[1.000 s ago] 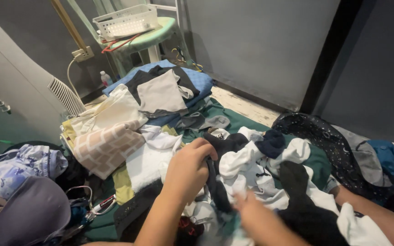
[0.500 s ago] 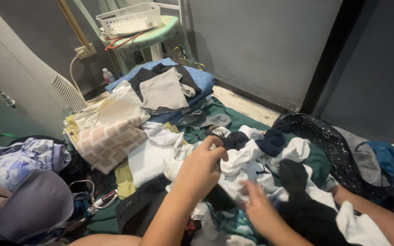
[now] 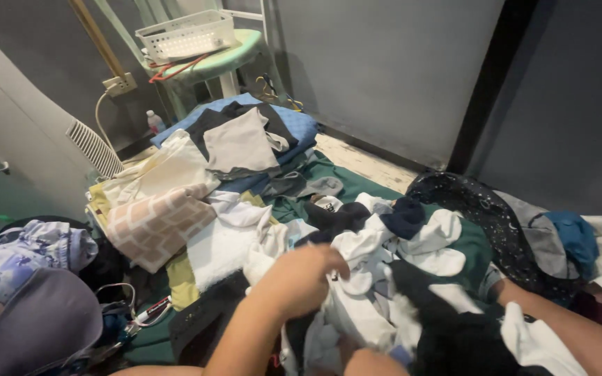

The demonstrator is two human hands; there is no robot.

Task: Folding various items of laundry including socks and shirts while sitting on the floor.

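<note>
Hidden: right hand [image 3: 367, 362] mostly buried in white garments [image 3: 364, 278], grip unreadable | Left hand [image 3: 301, 278] curled, fingers closed on white cloth at pile centre | Count: one white basket [image 3: 186, 33], one folded stack [image 3: 242, 143], two hands

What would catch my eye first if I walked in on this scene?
A big jumble of white and dark clothes fills the middle, with the person's left hand dug into it. Behind it lies a stack of folded laundry, and a white plastic basket sits on a green stool at the back.
</note>
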